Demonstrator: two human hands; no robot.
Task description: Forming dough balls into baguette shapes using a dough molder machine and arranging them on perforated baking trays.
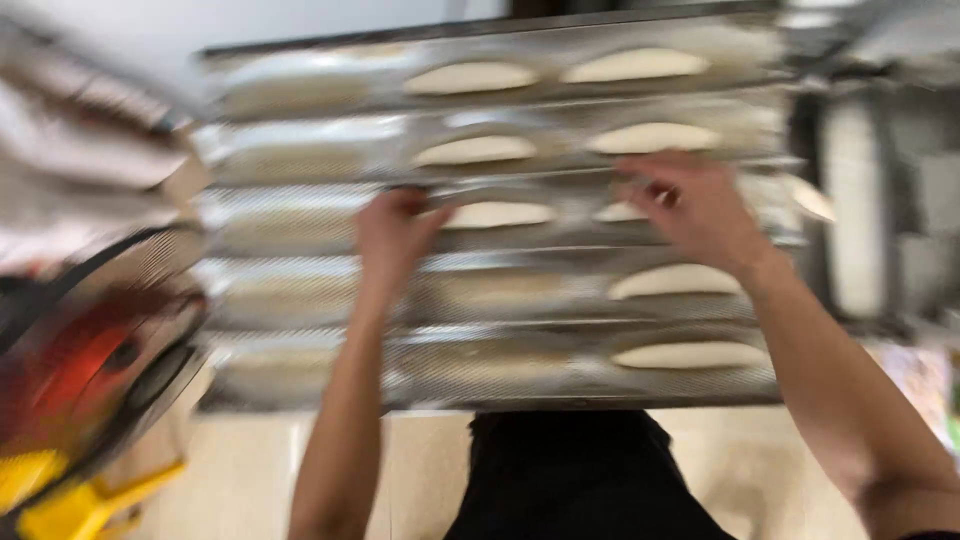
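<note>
Left hand (pixel 395 232) curled over the middle channel of the perforated baguette tray (pixel 300 385), fingertips at a pale dough piece (pixel 497 214); blur hides whether it actually grips. Right hand (pixel 690 205) half closed over another dough piece (pixel 618 212) in the same channel, hold unclear too. Best handled gently and kept straight along the groove. Free channel room lies toward the tray's left edge; right edge is crowded with dough. Yellow tool (pixel 70 505) near the tray's front-left corner.

Pale tiled floor (pixel 250 470) below, light wall (pixel 200 25) behind.
</note>
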